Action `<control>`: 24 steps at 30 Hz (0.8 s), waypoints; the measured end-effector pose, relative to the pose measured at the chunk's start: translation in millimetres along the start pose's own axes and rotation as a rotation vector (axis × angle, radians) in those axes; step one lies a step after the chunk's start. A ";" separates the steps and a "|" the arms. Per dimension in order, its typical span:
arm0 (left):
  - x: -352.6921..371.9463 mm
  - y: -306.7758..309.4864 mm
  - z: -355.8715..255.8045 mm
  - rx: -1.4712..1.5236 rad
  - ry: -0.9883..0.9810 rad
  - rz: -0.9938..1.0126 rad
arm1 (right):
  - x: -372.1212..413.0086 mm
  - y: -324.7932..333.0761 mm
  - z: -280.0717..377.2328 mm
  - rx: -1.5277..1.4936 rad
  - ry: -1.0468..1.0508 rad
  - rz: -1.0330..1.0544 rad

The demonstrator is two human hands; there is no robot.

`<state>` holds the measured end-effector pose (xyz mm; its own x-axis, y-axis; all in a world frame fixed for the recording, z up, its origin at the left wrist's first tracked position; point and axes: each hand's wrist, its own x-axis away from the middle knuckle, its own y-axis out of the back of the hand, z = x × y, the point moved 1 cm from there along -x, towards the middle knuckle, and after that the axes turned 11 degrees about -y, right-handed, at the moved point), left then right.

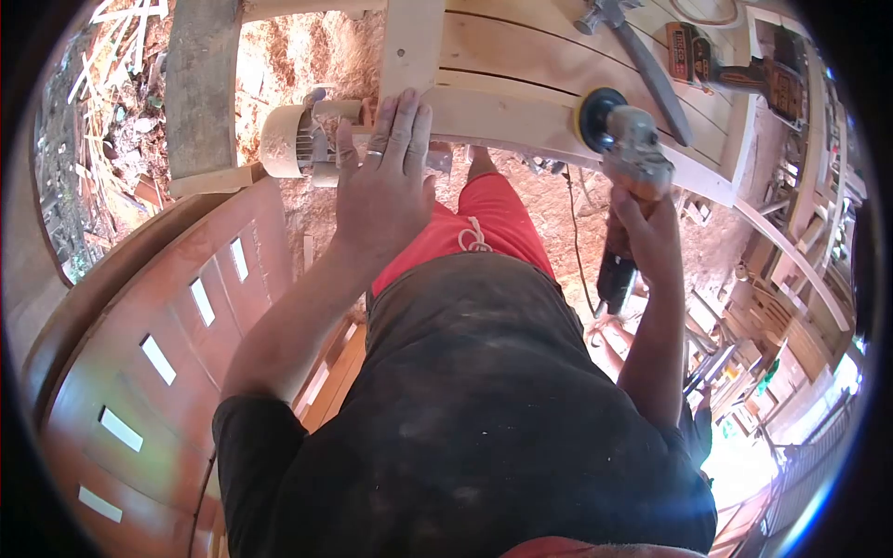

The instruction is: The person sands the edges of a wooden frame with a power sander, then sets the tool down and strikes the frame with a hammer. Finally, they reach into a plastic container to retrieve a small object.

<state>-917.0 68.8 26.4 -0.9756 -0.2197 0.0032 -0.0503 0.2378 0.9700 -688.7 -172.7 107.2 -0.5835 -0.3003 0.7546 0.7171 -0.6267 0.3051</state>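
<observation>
My right hand (648, 228) is wrapped round the body of an angle grinder (640, 153), whose cord trails down below it. The grinder's round sanding disc (595, 119) rests at the front rail of a pale wooden frame (502, 116) with plank slats. My left hand (386, 181) lies flat at the frame's left corner, fingers stretched forward over the wood, a ring on one finger. Beside that hand, under the corner, sits a motor-like machine (316, 139) with a dusty round housing.
A hammer (642, 65) lies on the slats, near a cordless drill (744, 74). On the left stands a varnished wooden panel (158, 372) with rectangular slots. A weathered beam (203, 93) runs up the upper left. Sawdust covers the ground (707, 242); wooden pieces are stacked at right.
</observation>
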 end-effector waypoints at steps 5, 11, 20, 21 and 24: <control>25.7 -1.9 4.0 -0.023 0.049 -0.033 | 6.5 -43.3 19.7 0.310 0.157 -0.106; 78.2 -6.4 17.9 0.049 0.170 0.003 | 11.0 -88.3 46.3 0.478 0.177 -0.027; 155.8 -57.2 19.0 0.372 0.518 0.234 | 16.2 -134.5 65.0 0.656 0.296 0.069; 159.7 -60.8 18.6 0.407 0.536 0.236 | 14.5 -135.9 63.8 0.682 0.344 0.075; 161.6 -62.4 20.4 0.475 0.564 0.280 | 9.0 -133.3 64.7 0.710 0.384 0.106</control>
<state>-1075.9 37.8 -38.5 -0.7162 -0.5086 0.4779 -0.0294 0.7061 0.7075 -764.9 -45.3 110.9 -0.4968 -0.6389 0.5873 0.7710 -0.0142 0.6367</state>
